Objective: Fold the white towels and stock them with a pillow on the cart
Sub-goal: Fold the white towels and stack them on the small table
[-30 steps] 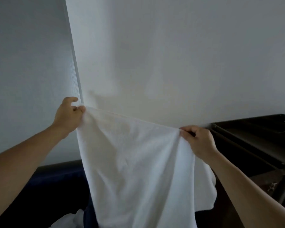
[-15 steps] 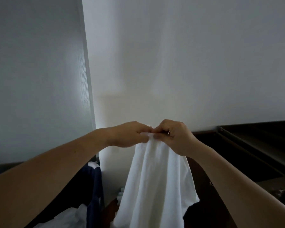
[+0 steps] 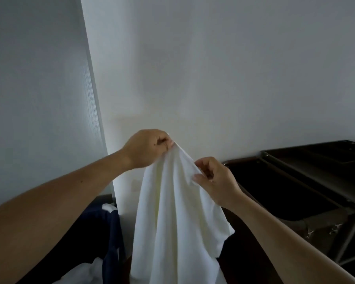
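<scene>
A white towel point(image 3: 176, 218) hangs folded in half lengthwise in front of me, its lower end running out of the frame. My left hand point(image 3: 147, 147) pinches the towel's top corners together at the peak. Lower and to the right, my right hand point(image 3: 215, 178) pinches the towel's right edge a short way down from the top. The dark cart point(image 3: 307, 181) stands at the right against the wall, its top tray and frame showing. No pillow is in view.
A pale wall fills the background, with a grey panel point(image 3: 35, 99) at the left. A dark blue bag point(image 3: 113, 238) with white linen point(image 3: 84, 271) in it sits at the lower left. The cart's metal legs point(image 3: 348, 242) stand at the lower right.
The towel was spread wide between both hands, then the hands met and folded it in half. Now my left hand holds the top alone and my right hand has slid down the edge.
</scene>
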Demonstrator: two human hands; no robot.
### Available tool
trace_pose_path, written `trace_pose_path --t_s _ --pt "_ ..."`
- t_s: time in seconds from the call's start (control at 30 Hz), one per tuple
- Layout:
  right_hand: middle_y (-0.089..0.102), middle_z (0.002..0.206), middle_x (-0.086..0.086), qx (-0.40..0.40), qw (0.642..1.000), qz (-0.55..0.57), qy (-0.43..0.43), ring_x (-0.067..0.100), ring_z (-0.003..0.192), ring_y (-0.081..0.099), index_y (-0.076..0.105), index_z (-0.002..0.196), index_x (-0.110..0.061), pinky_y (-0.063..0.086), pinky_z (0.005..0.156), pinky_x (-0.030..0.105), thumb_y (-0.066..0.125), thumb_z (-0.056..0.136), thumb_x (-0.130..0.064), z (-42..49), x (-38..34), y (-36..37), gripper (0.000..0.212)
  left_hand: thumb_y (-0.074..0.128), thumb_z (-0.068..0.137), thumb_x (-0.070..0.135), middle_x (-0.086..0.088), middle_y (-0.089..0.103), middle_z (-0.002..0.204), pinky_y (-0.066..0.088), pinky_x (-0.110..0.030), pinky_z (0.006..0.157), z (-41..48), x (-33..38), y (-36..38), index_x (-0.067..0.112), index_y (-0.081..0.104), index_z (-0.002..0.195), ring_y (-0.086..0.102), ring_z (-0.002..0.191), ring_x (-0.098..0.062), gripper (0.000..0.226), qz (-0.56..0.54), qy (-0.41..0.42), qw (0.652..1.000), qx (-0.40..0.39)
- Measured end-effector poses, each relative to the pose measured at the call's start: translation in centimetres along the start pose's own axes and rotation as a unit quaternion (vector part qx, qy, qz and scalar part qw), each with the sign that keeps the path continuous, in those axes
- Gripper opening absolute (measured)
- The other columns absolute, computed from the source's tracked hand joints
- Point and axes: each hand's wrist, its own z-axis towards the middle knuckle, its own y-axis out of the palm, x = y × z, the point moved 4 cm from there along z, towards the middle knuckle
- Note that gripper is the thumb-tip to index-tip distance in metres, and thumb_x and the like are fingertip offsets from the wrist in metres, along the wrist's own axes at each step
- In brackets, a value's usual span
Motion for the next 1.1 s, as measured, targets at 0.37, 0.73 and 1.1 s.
trace_pose_path --t_s 0.37,0.73,1.1 --pt "0.050 0.049 -0.021 -0.132 0.979 -0.069 0.142 -0.003 0.049 0.046 0.053 0.061 -0.024 0.035 0.052 0.011 0.064 0.095 -0.017 -3.5 6.1 -1.1 0.036 0.053 0.101 0.031 -0.006 0.071 0.086 0.050 -0.039 0.079 1.3 -4.3 -1.7 0.008 0.072 0.093 0.063 0.086 -0.025 0.031 0.031 -0.157 0.981 0.113" --pt "0.067 0.091 -0.005 -0.154 0.934 -0.286 0.149 0.009 0.073 0.062 0.064 0.074 -0.020 0.048 0.061 0.025 0.059 0.089 -0.029 -4.1 5.9 -6.6 0.018 0.051 0.101 0.035 0.004 0.063 0.075 0.043 -0.034 0.073 -0.4 -9.4 -1.9 0.016 0.069 0.085 0.059 0.081 -0.027 0.031 0.088 -0.226 0.964 0.110" --pt "0.062 0.076 -0.007 -0.001 0.946 -0.275 0.174 0.009 0.060 0.060 0.062 0.098 -0.022 0.038 0.049 0.014 0.060 0.095 -0.016 -4.4 6.6 -7.9 0.007 0.052 0.101 0.033 0.003 0.065 0.080 0.043 -0.033 0.073 -0.4 -8.7 -1.3 0.014 0.069 0.086 0.059 0.084 -0.025 0.030 0.064 -0.214 0.967 0.123"
